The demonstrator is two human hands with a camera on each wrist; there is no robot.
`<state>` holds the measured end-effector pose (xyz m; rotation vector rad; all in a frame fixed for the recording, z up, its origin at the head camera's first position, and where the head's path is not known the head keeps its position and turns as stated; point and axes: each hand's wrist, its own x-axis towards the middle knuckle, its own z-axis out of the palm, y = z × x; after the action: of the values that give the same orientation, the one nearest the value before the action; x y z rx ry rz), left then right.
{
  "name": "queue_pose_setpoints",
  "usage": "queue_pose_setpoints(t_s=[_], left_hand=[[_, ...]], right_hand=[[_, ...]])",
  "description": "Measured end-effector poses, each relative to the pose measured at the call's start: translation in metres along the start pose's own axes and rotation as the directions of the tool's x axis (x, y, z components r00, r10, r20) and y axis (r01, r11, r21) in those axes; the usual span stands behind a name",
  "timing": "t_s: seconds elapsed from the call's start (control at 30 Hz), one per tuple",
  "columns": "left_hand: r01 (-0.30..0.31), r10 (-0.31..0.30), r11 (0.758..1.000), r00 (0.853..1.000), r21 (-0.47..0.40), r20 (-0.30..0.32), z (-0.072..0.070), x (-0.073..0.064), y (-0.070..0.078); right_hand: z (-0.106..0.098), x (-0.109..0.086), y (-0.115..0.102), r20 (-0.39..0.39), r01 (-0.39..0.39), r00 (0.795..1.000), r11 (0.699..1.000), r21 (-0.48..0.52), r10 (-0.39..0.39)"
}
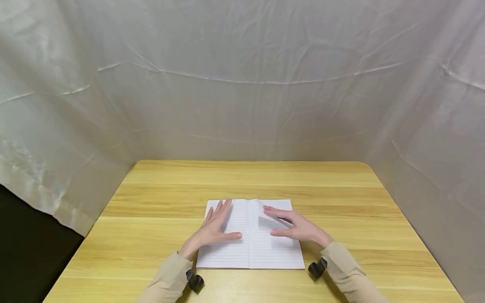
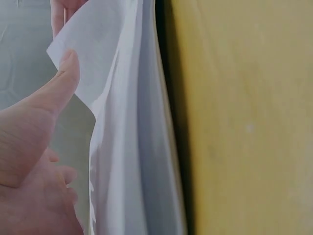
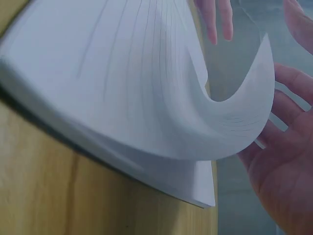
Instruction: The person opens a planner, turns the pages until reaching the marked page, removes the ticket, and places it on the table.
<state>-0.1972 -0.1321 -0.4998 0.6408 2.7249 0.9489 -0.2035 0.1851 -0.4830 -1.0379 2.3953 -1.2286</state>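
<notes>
An open lined notebook (image 1: 227,256) lies flat on the wooden table, its spine running away from me. One page (image 3: 244,117) on its right half is lifted and curls upward in the right wrist view. Behind that page are the extended fingers of my right hand (image 1: 297,228), touching it, while the thumb stands apart. Over the left half of the notebook is my left hand (image 1: 213,234), fingers spread and thumb pointing toward the spine. Whether its palm presses on the paper I cannot tell.
Wooden table (image 1: 151,202) surrounds the notebook on all sides. Pale grey sheeting (image 1: 242,109) hangs behind the table and along both sides. A dark area (image 1: 30,248) shows at the lower left. Small black cameras (image 1: 195,283) sit at both wrists.
</notes>
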Motion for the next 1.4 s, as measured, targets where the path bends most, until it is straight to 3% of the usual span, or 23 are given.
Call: queue_pose_setpoints(t_s=[0.4,0.73,1.13,1.4], left_hand=[[-0.034,0.032,0.993,0.999,-0.112,-0.015,0.001,-0.003,0.008],[-0.093,0.084,0.96,0.995,-0.263,-0.047,0.005,-0.001,0.012],[-0.044,0.025,0.962,0.997,-0.269,-0.075,0.008,0.0,0.016],[-0.064,0.021,0.975,0.979,-0.211,-0.201,0.009,0.006,0.015]], right_hand=[[0.006,0.003,-0.008,0.011,0.03,1.0,0.998,-0.049,-0.03],[0.011,0.008,-0.01,0.038,0.052,0.998,0.999,-0.012,-0.052],[0.018,0.012,-0.016,0.066,0.052,0.996,0.998,0.04,-0.054],[0.02,0.012,-0.02,0.069,0.04,0.997,0.997,0.058,-0.044]])
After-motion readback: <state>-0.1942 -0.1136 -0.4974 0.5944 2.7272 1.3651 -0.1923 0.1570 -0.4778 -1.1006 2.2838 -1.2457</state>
